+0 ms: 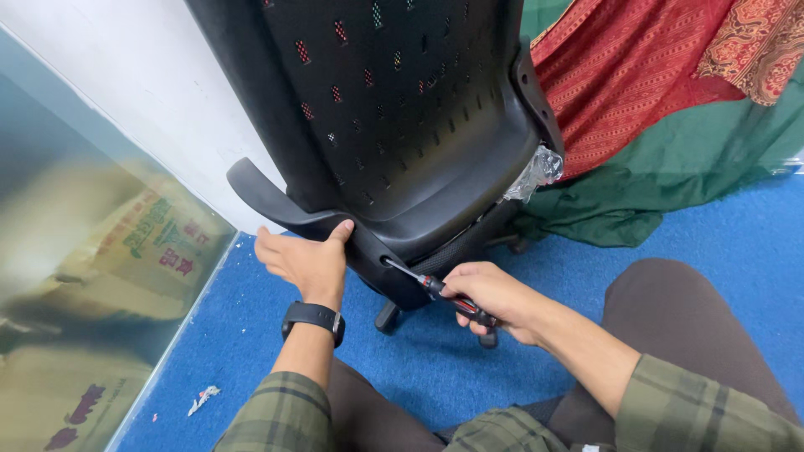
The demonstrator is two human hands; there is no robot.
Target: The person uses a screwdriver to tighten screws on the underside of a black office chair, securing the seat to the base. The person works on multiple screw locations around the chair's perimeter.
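I sit on a blue carpeted floor (737,226), my knees in dark trousers spread to either side, facing the back of a black plastic office chair with a perforated backrest (394,109) that stands on the carpet close to a white wall (159,92). My left hand (303,259), with a black wristwatch (314,318) on the wrist, presses against the chair's curved black armrest bracket (276,205), thumb up on its lower edge and fingers closed together behind it. My right hand (494,297) is wrapped tight around the red-and-black handle of a screwdriver (440,291), its metal tip touching the chair's lower back corner. Clear plastic wrap (536,172) clings to the chair's right side. Behind it, red patterned and green cloth (653,109) lies heaped on the carpet. Along the left edge of the carpet runs a glass panel (92,285) showing cardboard boxes. A small paper scrap (203,399) lies near it.
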